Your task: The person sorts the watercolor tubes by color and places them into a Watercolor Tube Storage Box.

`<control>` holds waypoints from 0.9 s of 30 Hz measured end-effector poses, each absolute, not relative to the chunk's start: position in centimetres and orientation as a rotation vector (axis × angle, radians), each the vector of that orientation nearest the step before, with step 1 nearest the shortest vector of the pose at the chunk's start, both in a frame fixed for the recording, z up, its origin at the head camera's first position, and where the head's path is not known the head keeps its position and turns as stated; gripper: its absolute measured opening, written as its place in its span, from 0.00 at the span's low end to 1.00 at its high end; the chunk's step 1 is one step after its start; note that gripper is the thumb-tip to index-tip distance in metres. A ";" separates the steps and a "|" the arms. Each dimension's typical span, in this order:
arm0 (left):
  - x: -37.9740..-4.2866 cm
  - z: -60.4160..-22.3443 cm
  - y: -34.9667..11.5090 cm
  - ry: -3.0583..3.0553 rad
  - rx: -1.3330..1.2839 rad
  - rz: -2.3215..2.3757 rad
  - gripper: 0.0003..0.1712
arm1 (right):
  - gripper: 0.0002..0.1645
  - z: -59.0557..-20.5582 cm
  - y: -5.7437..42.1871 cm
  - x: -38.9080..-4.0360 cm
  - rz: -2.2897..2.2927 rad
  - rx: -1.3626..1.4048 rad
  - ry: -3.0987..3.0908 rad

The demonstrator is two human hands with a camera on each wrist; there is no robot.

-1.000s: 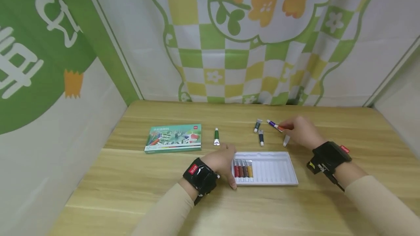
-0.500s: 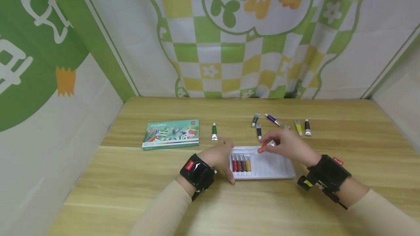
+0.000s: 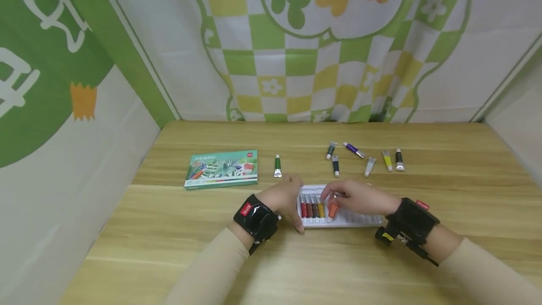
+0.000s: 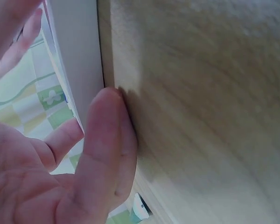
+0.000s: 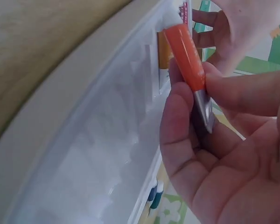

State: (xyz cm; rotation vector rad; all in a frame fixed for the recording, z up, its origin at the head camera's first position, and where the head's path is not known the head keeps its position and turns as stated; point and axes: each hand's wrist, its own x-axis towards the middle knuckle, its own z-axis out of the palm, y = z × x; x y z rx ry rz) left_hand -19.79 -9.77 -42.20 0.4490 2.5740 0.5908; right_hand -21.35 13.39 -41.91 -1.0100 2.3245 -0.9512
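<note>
A white plastic tray (image 3: pixel 360 224) lies on the table; red, brown, dark and yellow-ochre (image 3: pixel 321 210) paint tubes stand side by side at its left end. My left hand (image 3: pixel 282 197) holds that end, thumb at the front corner and fingers at the back; in the left wrist view, fingertips (image 4: pixel 105 112) press the tray's outer wall. Over the tray, my right hand (image 3: pixel 360 196) pinches an orange paint tube (image 5: pixel 189 58) between thumb and fingers. Its white cap tilts toward the tray's front, just right of the ochre tube. Whether it touches the tray floor, I cannot tell.
Behind the tray lie loose tubes: teal (image 3: pixel 330 150), purple (image 3: pixel 353 150), dark blue (image 3: pixel 336 166), silvery-white (image 3: pixel 370 167), yellow (image 3: pixel 387 161) and black (image 3: pixel 399 160). A green tube (image 3: pixel 277 166) lies left of them, beside a flat paint box (image 3: pixel 222 169). A patterned curtain (image 3: pixel 313 74) hangs behind the table.
My right hand has picked up the orange tube from behind the tray and carried it left and forward over the tray. The left hand still holds the tray's end.
</note>
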 end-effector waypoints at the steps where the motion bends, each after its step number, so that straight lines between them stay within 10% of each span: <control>1: -19.8 -42.1 -9.7 2.575 0.452 0.589 0.61 | 0.11 -42.0 13.2 -21.4 -0.964 -0.999 2.326; 27: -19.9 -41.9 -9.6 2.588 0.452 0.580 0.60 | 0.06 -42.1 12.0 -19.5 -0.633 -1.024 2.652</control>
